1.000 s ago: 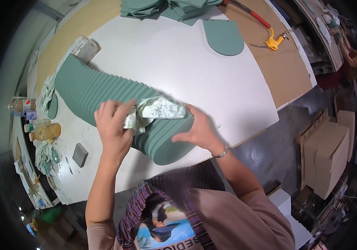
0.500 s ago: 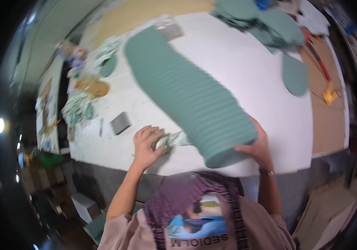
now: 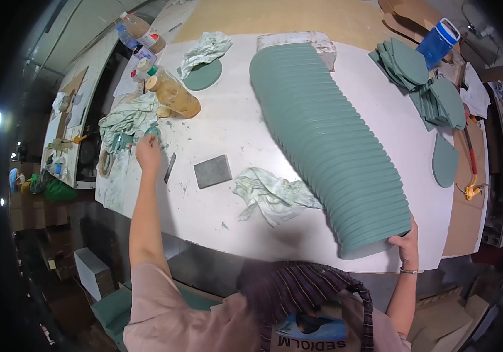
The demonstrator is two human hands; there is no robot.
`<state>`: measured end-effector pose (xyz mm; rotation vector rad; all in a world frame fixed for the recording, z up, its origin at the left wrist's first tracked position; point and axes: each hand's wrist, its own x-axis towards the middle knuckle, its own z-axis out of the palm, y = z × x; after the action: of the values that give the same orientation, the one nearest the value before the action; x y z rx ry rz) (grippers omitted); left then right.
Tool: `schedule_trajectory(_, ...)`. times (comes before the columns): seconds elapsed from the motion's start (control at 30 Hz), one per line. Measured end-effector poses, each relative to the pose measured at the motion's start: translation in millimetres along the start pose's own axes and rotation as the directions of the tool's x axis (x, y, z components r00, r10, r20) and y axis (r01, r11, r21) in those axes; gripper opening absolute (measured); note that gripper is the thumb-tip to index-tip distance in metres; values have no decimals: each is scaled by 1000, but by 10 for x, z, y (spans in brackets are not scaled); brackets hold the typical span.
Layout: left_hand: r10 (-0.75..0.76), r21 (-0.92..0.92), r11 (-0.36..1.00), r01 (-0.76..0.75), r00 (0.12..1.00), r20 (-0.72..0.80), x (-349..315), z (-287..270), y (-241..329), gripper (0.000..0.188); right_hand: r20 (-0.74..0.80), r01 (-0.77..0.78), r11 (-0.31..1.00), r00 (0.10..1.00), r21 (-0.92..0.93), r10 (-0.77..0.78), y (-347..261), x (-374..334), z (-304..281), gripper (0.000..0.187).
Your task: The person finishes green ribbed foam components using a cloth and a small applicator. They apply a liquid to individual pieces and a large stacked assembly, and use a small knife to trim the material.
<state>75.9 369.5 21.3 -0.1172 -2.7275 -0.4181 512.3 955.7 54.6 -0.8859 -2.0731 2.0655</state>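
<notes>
A long row of overlapping green flat pieces with rounded ends [image 3: 333, 146] leans across the white table. My right hand [image 3: 407, 242] grips its near end, the thumb on the front face and the fingers round the edge. Farther left, my left hand [image 3: 148, 154] is closed at a small teal object [image 3: 153, 131] beside a crumpled cloth [image 3: 127, 120]; what its fingers hold is hidden. A grey rectangular block [image 3: 212, 171] and a thin dark strip [image 3: 170, 168] lie to the right of that hand. Against the row rests a white-green rag [image 3: 275, 193].
Bottles, one with amber liquid [image 3: 175, 97], stand at the left. A green disc [image 3: 203, 75] lies partly under another cloth. A whitish block [image 3: 298, 44] touches the row's far end. More green pieces [image 3: 404, 64] and a blue jug [image 3: 437, 44] are at the far right.
My left hand has left the rag near the row and moved left to the teal object, its fingers now closed. My right hand stays at the row's near end. The view has shifted.
</notes>
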Motion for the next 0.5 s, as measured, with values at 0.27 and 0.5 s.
schedule_trajectory(0.27,329,139,929,-343,938,113,813,432,95,32,-93,-86,996,992,-15,84,-56,-50,42,101)
schedule_trajectory(0.5,137,-57,989,-136,991,13,790,496,-30,32,-87,-107,994,991,-18,105,-26,-67,35,102)
